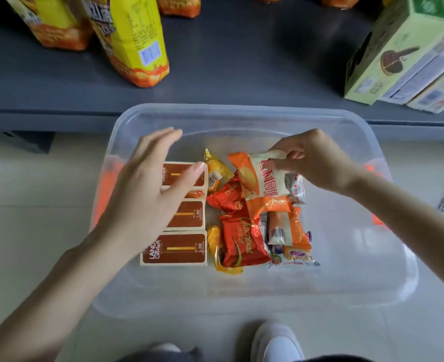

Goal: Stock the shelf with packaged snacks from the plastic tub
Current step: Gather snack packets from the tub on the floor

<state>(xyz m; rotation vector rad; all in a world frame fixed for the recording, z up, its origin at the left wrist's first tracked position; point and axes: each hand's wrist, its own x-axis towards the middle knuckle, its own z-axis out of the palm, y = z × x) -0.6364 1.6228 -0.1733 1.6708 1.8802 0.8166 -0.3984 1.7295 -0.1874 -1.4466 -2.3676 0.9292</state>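
Observation:
A clear plastic tub [241, 113] stands on the floor in front of a dark grey shelf [241, 61]. Inside it lie brown snack boxes [179, 248] on the left and a heap of red [244, 244], orange and yellow wrapped snacks [217, 169] in the middle. My right hand [312, 158] pinches the top of a white and orange snack packet [267, 178] that rests on the heap. My left hand [150, 184] hovers spread over the brown boxes, fingers apart, holding nothing.
Yellow and orange snack bags [134, 40] stand on the shelf at the back left. Pale green cartons [403, 50] lean at the back right. A white shoe [278, 343] shows below the tub on the tiled floor.

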